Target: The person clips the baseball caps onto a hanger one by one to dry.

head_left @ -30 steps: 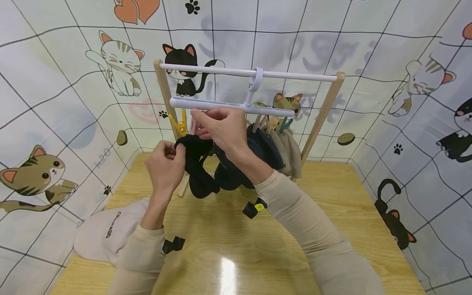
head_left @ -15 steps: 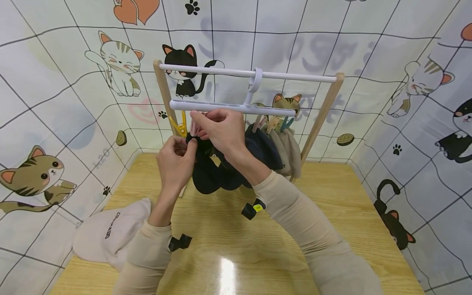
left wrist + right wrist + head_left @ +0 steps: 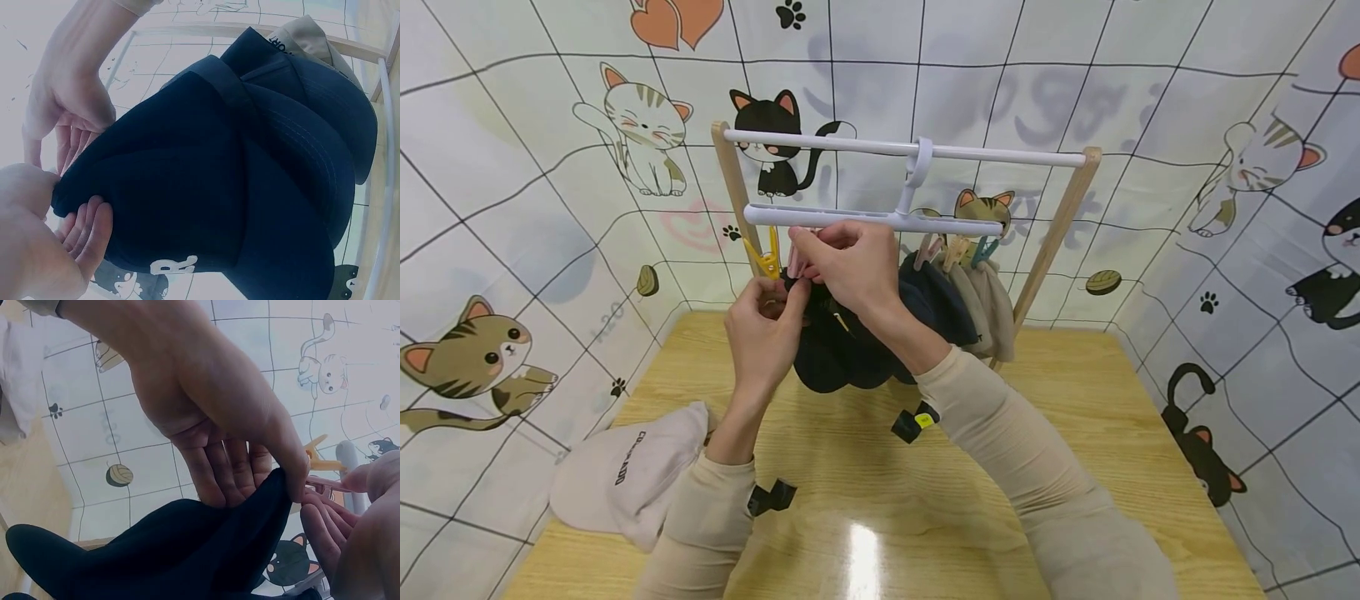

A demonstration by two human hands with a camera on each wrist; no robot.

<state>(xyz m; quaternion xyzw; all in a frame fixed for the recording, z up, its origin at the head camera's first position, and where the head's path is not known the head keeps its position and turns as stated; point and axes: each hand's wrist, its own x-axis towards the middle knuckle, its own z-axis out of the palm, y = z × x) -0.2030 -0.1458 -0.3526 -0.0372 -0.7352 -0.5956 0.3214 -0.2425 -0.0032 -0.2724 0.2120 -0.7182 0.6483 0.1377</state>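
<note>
My left hand [image 3: 765, 337] pinches the edge of a dark cap [image 3: 820, 358], right below a pink clothespin [image 3: 797, 260] that my right hand [image 3: 857, 267] pinches. In the left wrist view the cap [image 3: 169, 162] shows a white letter-like mark, and its pinched edge lies between thumb and fingers. Seen from the right wrist, the clothespin [image 3: 328, 485] sits close to the raised tip of the cap [image 3: 206, 550]. Whether its jaws grip the cloth is hidden by fingers. The clothespin hangs under a pale hanger [image 3: 827, 217].
The hanger hooks over a white rod [image 3: 1000, 155] on a wooden-legged rack. More dark caps [image 3: 936, 304] and a beige cap [image 3: 992, 308] hang to the right from clothespins. A yellow clothespin [image 3: 767, 257] hangs at left. A pale cap [image 3: 625, 479] lies on the table [image 3: 955, 500].
My left hand has moved right and up, bringing the cap's edge to the pink clothespin. The cap has swung right against the others. My right hand has stayed nearly still.
</note>
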